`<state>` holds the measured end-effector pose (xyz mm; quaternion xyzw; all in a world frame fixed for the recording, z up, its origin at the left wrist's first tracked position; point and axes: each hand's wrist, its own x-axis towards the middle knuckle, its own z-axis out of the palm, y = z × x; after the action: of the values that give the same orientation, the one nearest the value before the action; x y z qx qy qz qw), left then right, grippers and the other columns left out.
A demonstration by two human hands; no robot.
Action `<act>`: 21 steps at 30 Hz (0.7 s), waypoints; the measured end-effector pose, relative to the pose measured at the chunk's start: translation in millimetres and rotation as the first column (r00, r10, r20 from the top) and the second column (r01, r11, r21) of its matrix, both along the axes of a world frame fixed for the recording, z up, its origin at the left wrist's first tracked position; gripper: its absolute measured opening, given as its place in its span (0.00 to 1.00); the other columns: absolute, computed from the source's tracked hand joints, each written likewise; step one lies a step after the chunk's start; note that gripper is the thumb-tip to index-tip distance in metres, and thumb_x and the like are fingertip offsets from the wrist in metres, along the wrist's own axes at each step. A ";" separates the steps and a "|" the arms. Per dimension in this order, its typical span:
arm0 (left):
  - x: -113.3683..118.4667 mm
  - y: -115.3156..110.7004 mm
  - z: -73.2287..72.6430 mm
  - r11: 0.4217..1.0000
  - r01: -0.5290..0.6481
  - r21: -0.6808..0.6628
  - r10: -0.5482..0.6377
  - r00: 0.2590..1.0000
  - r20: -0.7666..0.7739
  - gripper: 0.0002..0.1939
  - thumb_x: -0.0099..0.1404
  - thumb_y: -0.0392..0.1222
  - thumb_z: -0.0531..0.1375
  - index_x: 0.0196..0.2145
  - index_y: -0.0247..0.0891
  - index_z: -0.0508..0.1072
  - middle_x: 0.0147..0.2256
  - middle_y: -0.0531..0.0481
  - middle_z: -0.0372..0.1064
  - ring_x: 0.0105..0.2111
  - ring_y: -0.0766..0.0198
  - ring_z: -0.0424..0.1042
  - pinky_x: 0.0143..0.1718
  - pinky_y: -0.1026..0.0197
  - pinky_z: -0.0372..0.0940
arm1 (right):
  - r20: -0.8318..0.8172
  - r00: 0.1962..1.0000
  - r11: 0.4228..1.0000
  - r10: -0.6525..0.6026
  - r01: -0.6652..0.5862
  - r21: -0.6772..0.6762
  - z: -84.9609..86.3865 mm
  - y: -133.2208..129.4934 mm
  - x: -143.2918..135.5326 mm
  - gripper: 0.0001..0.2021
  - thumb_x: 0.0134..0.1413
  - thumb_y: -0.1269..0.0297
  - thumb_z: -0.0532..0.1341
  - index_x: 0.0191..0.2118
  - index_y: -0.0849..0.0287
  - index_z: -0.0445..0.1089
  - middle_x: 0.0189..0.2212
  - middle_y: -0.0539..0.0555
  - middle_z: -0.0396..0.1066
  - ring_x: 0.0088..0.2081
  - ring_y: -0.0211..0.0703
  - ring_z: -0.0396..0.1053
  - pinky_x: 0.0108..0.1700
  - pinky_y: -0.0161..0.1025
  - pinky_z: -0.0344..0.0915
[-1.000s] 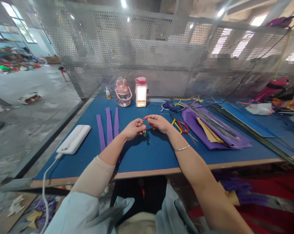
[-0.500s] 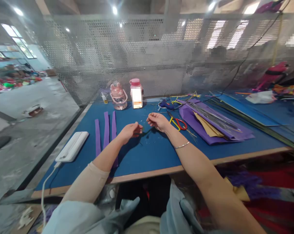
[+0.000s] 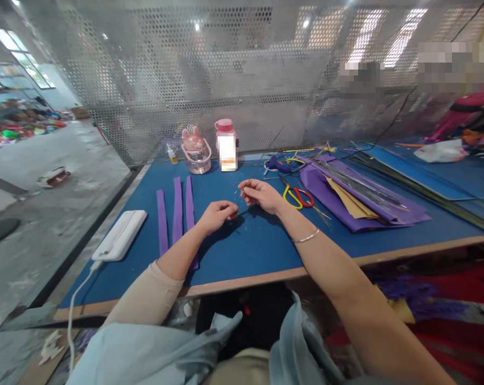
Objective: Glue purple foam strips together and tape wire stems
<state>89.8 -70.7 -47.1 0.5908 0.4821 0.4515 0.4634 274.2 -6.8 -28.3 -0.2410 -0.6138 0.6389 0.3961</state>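
Above the middle of the blue table my left hand [image 3: 218,216] is closed in a pinch on a thin dark green strand [image 3: 245,212], which sticks out to the right of its fingertips. Whether this is wire or a plant-like stem cannot be made out. Just right of it and slightly farther away, my right hand [image 3: 262,195] has its fingers curled together; what they hold, if anything, is too small to name. The hands are close but apart. Three purple strips [image 3: 178,211] lie left of my left hand, partly under the forearm. Scissors [image 3: 298,198] with yellow and red handles lie right of my right hand.
A white power bank [image 3: 119,235] with a cable lies at the left. Behind stand a pink-lidded jug [image 3: 196,155] and a pink-capped bottle [image 3: 226,128]. Purple sheets [image 3: 318,184] with wires, a blue glue gun [image 3: 280,164] and long green stems [image 3: 418,190] occupy the right. A perforated metal screen [image 3: 154,80] borders the back.
The view has tipped down slightly. My left hand has moved a little right toward my right hand, and its fingers are closer together. Less of the green strand shows between the hands.
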 end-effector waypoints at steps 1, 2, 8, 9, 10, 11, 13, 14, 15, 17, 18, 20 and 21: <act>0.5 -0.5 0.1 1.000 0.012 0.004 -0.012 1.000 0.001 0.15 0.53 0.53 0.65 0.26 0.35 0.77 0.22 0.50 0.70 0.22 0.69 0.63 0.27 0.65 0.60 | 0.030 1.000 1.000 0.005 -0.005 0.016 1.3 -0.6 1.6 0.16 0.45 0.54 0.68 0.37 0.59 0.73 0.26 0.48 0.71 0.25 0.32 0.66 0.29 0.32 0.67; 1.0 -1.0 0.3 1.000 0.018 0.013 -0.018 1.000 0.001 0.16 0.53 0.53 0.65 0.26 0.36 0.76 0.22 0.50 0.70 0.22 0.68 0.64 0.27 0.64 0.61 | 0.058 0.998 0.999 -0.003 0.000 0.037 2.4 -1.1 2.9 0.16 0.45 0.53 0.69 0.35 0.60 0.73 0.26 0.48 0.70 0.25 0.32 0.65 0.29 0.33 0.66; 2.3 -3.7 2.2 0.983 -0.079 0.166 0.088 0.995 -0.050 0.14 0.56 0.51 0.63 0.26 0.37 0.75 0.24 0.51 0.70 0.26 0.67 0.65 0.32 0.63 0.61 | 0.114 0.955 0.948 -0.274 0.249 0.199 -1.2 -2.6 -4.2 0.17 0.42 0.50 0.68 0.23 0.59 0.67 0.16 0.46 0.64 0.18 0.31 0.57 0.21 0.33 0.56; 2.0 -3.8 2.4 0.975 -0.110 0.195 0.125 0.990 -0.062 0.13 0.57 0.50 0.62 0.27 0.37 0.75 0.24 0.52 0.70 0.26 0.66 0.65 0.33 0.63 0.60 | 0.115 0.943 0.934 -0.313 0.284 0.215 -3.4 -3.2 -7.5 0.18 0.43 0.49 0.67 0.22 0.58 0.65 0.14 0.45 0.62 0.17 0.31 0.56 0.20 0.33 0.53; 1.7 -3.9 2.6 0.965 -0.142 0.221 0.161 0.984 -0.072 0.12 0.58 0.49 0.62 0.27 0.37 0.75 0.25 0.52 0.70 0.26 0.66 0.65 0.33 0.64 0.60 | 0.114 0.934 0.925 -0.338 0.307 0.226 -5.6 -4.0 -10.9 0.19 0.44 0.48 0.66 0.21 0.57 0.63 0.13 0.44 0.60 0.16 0.31 0.54 0.19 0.33 0.52; 1.3 -3.9 2.8 0.955 -0.169 0.244 0.194 0.978 -0.081 0.11 0.59 0.48 0.61 0.27 0.37 0.75 0.25 0.52 0.71 0.27 0.66 0.65 0.33 0.64 0.59 | 0.110 0.930 0.919 -0.351 0.320 0.231 -7.5 -5.0 -14.1 0.20 0.46 0.48 0.65 0.20 0.57 0.61 0.13 0.44 0.58 0.16 0.31 0.53 0.19 0.33 0.50; 1.0 -4.0 3.4 0.941 -0.197 0.275 0.232 0.968 -0.100 0.11 0.59 0.47 0.61 0.27 0.38 0.75 0.26 0.52 0.71 0.28 0.65 0.65 0.33 0.64 0.59 | 0.102 0.927 0.914 -0.360 0.329 0.236 -10.0 -7.1 -18.8 0.22 0.49 0.46 0.63 0.19 0.56 0.59 0.12 0.44 0.56 0.16 0.31 0.52 0.20 0.33 0.49; 1.0 -4.0 3.9 0.938 -0.198 0.284 0.237 0.965 -0.109 0.10 0.59 0.47 0.61 0.27 0.38 0.75 0.25 0.52 0.71 0.28 0.65 0.65 0.33 0.64 0.58 | 0.102 0.926 0.912 -0.363 0.331 0.243 -10.3 -8.0 -19.9 0.23 0.50 0.45 0.61 0.18 0.56 0.59 0.12 0.44 0.55 0.17 0.31 0.52 0.20 0.33 0.49; 1.3 -3.9 4.5 0.937 -0.196 0.289 0.237 0.964 -0.116 0.10 0.59 0.47 0.61 0.26 0.38 0.75 0.25 0.52 0.71 0.28 0.65 0.65 0.33 0.64 0.58 | 0.105 0.927 0.911 -0.361 0.326 0.251 -9.9 -8.6 -20.1 0.25 0.52 0.43 0.60 0.16 0.56 0.58 0.12 0.45 0.55 0.17 0.31 0.52 0.20 0.33 0.50; 2.3 -3.4 5.8 0.938 -0.193 0.288 0.236 0.964 -0.121 0.11 0.60 0.47 0.60 0.25 0.38 0.74 0.24 0.52 0.70 0.27 0.65 0.65 0.32 0.64 0.58 | 0.108 0.938 0.922 -0.331 0.297 0.247 -7.7 -9.1 -18.1 0.27 0.54 0.41 0.57 0.16 0.57 0.57 0.13 0.45 0.55 0.17 0.31 0.53 0.20 0.33 0.50; 3.0 -3.0 6.4 0.939 -0.195 0.284 0.237 0.964 -0.119 0.12 0.60 0.47 0.59 0.25 0.38 0.73 0.23 0.53 0.69 0.26 0.66 0.64 0.31 0.64 0.57 | 0.099 0.951 0.938 -0.293 0.266 0.221 -6.2 -8.9 -16.2 0.26 0.53 0.40 0.58 0.18 0.57 0.59 0.14 0.45 0.57 0.17 0.31 0.54 0.20 0.33 0.52; 4.2 -1.9 6.9 0.943 -0.193 0.271 0.231 0.966 -0.116 0.14 0.62 0.48 0.56 0.24 0.38 0.72 0.21 0.54 0.66 0.24 0.67 0.63 0.29 0.64 0.57 | 0.063 0.982 0.976 -0.181 0.171 0.135 -3.1 -7.9 -11.8 0.21 0.47 0.43 0.64 0.27 0.57 0.65 0.19 0.45 0.65 0.18 0.31 0.60 0.21 0.32 0.57; 4.7 -1.2 6.7 0.946 -0.186 0.264 0.223 0.968 -0.118 0.15 0.63 0.48 0.55 0.23 0.38 0.71 0.20 0.54 0.65 0.23 0.67 0.62 0.28 0.64 0.57 | 0.044 0.991 0.988 -0.127 0.123 0.092 -1.9 -7.4 -9.8 0.20 0.43 0.45 0.68 0.32 0.57 0.67 0.23 0.46 0.69 0.21 0.32 0.64 0.23 0.32 0.61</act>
<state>94.5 -71.9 -40.4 0.6228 0.5126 0.5098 0.2989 264.4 -14.2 -30.2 -0.2771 -0.6349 0.5788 0.4304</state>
